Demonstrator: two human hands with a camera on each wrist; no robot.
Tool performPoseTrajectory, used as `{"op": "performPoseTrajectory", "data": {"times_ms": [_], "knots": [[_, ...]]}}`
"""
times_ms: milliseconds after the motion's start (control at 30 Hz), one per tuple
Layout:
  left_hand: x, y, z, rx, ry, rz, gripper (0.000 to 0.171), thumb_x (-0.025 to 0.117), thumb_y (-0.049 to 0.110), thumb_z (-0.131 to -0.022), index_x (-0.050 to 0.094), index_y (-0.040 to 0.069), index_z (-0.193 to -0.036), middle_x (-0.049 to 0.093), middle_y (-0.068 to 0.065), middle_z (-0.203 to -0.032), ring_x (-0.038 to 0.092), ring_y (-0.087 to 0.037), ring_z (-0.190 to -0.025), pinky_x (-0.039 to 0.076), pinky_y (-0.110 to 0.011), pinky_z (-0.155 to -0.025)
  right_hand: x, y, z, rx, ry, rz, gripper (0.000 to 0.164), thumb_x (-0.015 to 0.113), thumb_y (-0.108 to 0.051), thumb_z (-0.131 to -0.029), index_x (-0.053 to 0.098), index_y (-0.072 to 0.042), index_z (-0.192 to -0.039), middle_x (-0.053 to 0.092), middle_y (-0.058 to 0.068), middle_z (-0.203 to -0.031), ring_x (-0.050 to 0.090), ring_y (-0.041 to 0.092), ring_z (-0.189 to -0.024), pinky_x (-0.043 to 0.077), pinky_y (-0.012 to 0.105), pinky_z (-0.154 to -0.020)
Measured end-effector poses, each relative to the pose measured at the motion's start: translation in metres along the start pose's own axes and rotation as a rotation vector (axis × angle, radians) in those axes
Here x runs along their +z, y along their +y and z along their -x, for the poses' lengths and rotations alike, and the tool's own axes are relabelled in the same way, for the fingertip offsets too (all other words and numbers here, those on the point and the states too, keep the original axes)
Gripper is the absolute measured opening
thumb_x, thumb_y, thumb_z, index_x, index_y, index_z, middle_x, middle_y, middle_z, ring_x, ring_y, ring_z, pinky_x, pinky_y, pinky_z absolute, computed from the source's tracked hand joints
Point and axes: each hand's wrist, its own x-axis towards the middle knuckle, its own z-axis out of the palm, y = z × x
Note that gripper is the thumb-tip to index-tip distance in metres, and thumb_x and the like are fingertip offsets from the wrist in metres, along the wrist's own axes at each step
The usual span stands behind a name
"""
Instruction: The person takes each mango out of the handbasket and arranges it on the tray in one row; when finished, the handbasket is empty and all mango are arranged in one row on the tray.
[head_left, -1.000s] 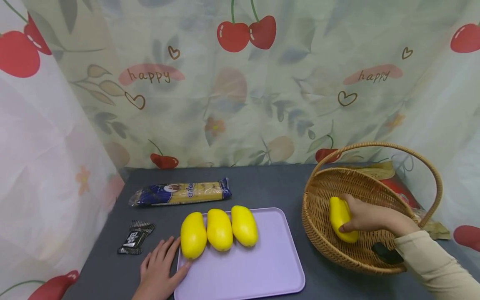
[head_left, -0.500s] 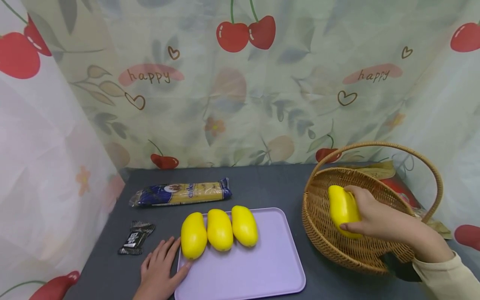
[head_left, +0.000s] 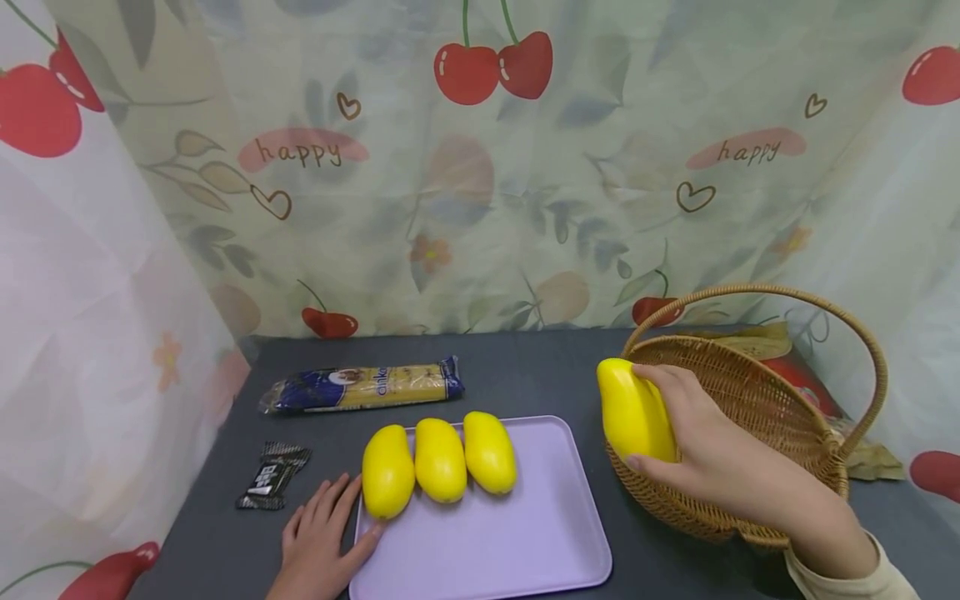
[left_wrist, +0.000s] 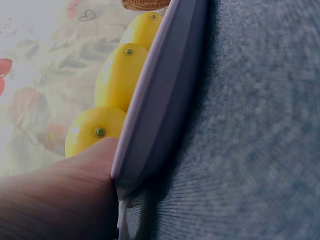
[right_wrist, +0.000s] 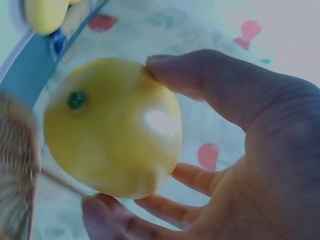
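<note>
My right hand (head_left: 697,433) grips a yellow mango (head_left: 633,412) over the left rim of the wicker basket (head_left: 757,400). In the right wrist view, thumb and fingers curl round this mango (right_wrist: 115,130), its green stem end facing the camera. Three more mangoes stand side by side along the upper left of a lilac tray (head_left: 525,542): a left one (head_left: 387,472), a middle one (head_left: 440,461) and a right one (head_left: 490,452). My left hand (head_left: 322,533) rests with relaxed fingers at the tray's left edge, its thumb on the rim beside the left mango.
Behind the tray lies a blue and clear pasta packet (head_left: 367,385). A small black wrapped snack (head_left: 273,477) is left of it, nearer me. The basket's tall handle (head_left: 757,289) arches up at the right. Other packaging (head_left: 870,450) lies behind the basket. Printed curtains (head_left: 480,208) enclose the table.
My right hand has lifted the mango from inside the basket and carried it left to the basket's rim. The left hand and the three mangoes on the tray stay put.
</note>
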Motion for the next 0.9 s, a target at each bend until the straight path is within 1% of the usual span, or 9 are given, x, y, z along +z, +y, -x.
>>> {"op": "performPoseTrajectory", "data": {"times_ms": [167, 233, 367, 433, 533, 667, 800, 900], "knots": [[-0.001, 0.000, 0.000, 0.010, -0.006, -0.003, 0.092, 0.044, 0.078, -0.082, 0.034, 0.017, -0.150, 0.032, -0.017, -0.152, 0.021, -0.045, -0.140, 0.013, -0.073, -0.101, 0.021, -0.020, -0.009, 0.003, -0.001, -0.032, 0.083, 0.076, -0.033, -0.082, 0.027, -0.011, -0.145, 0.033, 0.010, -0.135, 0.048, 0.019, -0.100, 0.048, 0.028, -0.073], [-0.001, 0.000, 0.000, 0.012, -0.005, -0.002, 0.092, 0.044, 0.078, -0.082, 0.034, 0.016, -0.150, 0.032, -0.018, -0.152, 0.021, -0.045, -0.140, 0.013, -0.073, -0.101, 0.032, -0.026, -0.013, 0.006, 0.005, -0.039, 0.082, 0.076, -0.031, -0.082, 0.027, -0.012, -0.146, 0.034, 0.010, -0.136, 0.047, 0.021, -0.104, 0.049, 0.030, -0.075], [-0.001, 0.000, 0.000, 0.011, -0.002, 0.003, 0.091, 0.045, 0.076, -0.083, 0.035, 0.016, -0.149, 0.032, -0.018, -0.152, 0.021, -0.045, -0.140, 0.013, -0.073, -0.101, 0.059, -0.035, -0.019, 0.024, 0.039, -0.037, 0.081, 0.076, -0.027, -0.080, 0.031, -0.010, -0.145, 0.038, 0.014, -0.135, 0.046, 0.028, -0.112, 0.050, 0.039, -0.082], [-0.001, 0.000, 0.000, 0.012, -0.003, 0.008, 0.090, 0.046, 0.075, -0.083, 0.035, 0.015, -0.149, 0.032, -0.018, -0.152, 0.021, -0.045, -0.140, 0.013, -0.073, -0.101, 0.072, -0.037, -0.022, 0.049, 0.049, -0.032, 0.080, 0.077, -0.027, -0.079, 0.034, -0.010, -0.144, 0.040, 0.016, -0.135, 0.046, 0.031, -0.113, 0.050, 0.041, -0.081], [-0.002, 0.001, 0.000, 0.013, -0.007, 0.018, 0.090, 0.046, 0.075, -0.083, 0.035, 0.015, -0.149, 0.032, -0.018, -0.152, 0.020, -0.045, -0.140, 0.012, -0.073, -0.101, 0.089, -0.039, -0.027, 0.118, 0.027, -0.001, 0.080, 0.076, -0.029, -0.078, 0.035, -0.011, -0.145, 0.040, 0.018, -0.136, 0.047, 0.032, -0.110, 0.050, 0.036, -0.072], [-0.002, 0.000, 0.000, 0.023, 0.001, 0.012, 0.090, 0.045, 0.076, -0.083, 0.036, 0.015, -0.149, 0.033, -0.018, -0.151, 0.021, -0.045, -0.139, 0.014, -0.073, -0.101, 0.107, -0.036, -0.037, 0.191, -0.013, 0.020, 0.080, 0.075, -0.027, -0.077, 0.036, -0.010, -0.145, 0.039, 0.019, -0.134, 0.046, 0.031, -0.103, 0.045, 0.031, -0.062], [-0.001, -0.001, 0.000, 0.022, 0.008, 0.017, 0.090, 0.046, 0.076, -0.083, 0.036, 0.016, -0.149, 0.033, -0.017, -0.152, 0.021, -0.044, -0.140, 0.013, -0.072, -0.101, 0.123, -0.029, -0.046, 0.217, -0.036, 0.010, 0.079, 0.075, -0.024, -0.076, 0.038, -0.005, -0.143, 0.040, 0.023, -0.131, 0.046, 0.034, -0.102, 0.046, 0.034, -0.064], [-0.001, -0.001, 0.000, 0.023, 0.010, 0.018, 0.089, 0.047, 0.075, -0.083, 0.036, 0.016, -0.149, 0.033, -0.017, -0.152, 0.021, -0.043, -0.140, 0.013, -0.072, -0.101, 0.133, -0.023, -0.051, 0.239, -0.061, 0.002, 0.080, 0.074, -0.025, -0.077, 0.037, -0.003, -0.144, 0.038, 0.025, -0.132, 0.045, 0.036, -0.105, 0.048, 0.038, -0.069]]}}
